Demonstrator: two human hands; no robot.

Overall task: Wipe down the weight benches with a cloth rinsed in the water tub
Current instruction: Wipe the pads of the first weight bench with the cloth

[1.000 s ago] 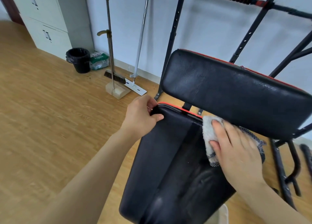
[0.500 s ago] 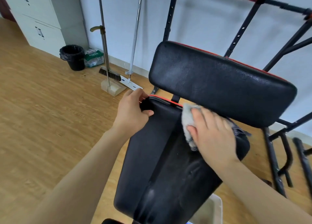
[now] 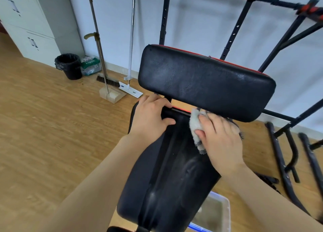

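Observation:
A black padded bench seat (image 3: pixel 157 188) with red piping runs away from me, wet streaks shining on it. Beyond its far end stands the black backrest pad (image 3: pixel 201 81), tilted up. My left hand (image 3: pixel 150 116) grips the far left corner of the seat, thumb on top. My right hand (image 3: pixel 222 139) presses a whitish checked cloth (image 3: pixel 194 127) flat on the far right part of the seat, just under the backrest. The clear plastic water tub (image 3: pixel 225 212) sits on the floor at the lower right, partly hidden by the seat.
A black metal rack (image 3: pixel 232 30) with a red-gripped bar stands against the wall behind the bench, its floor bars (image 3: pixel 283 161) at the right. A broom with dustpan (image 3: pixel 111 92), a flat mop (image 3: pixel 130 89), a black bin (image 3: pixel 69 65) and a white cabinet (image 3: pixel 29 27) line the left wall.
My right hand has slid the cloth leftward along the far end of the seat, closer to my left hand. The view has tilted, bringing the tub into sight.

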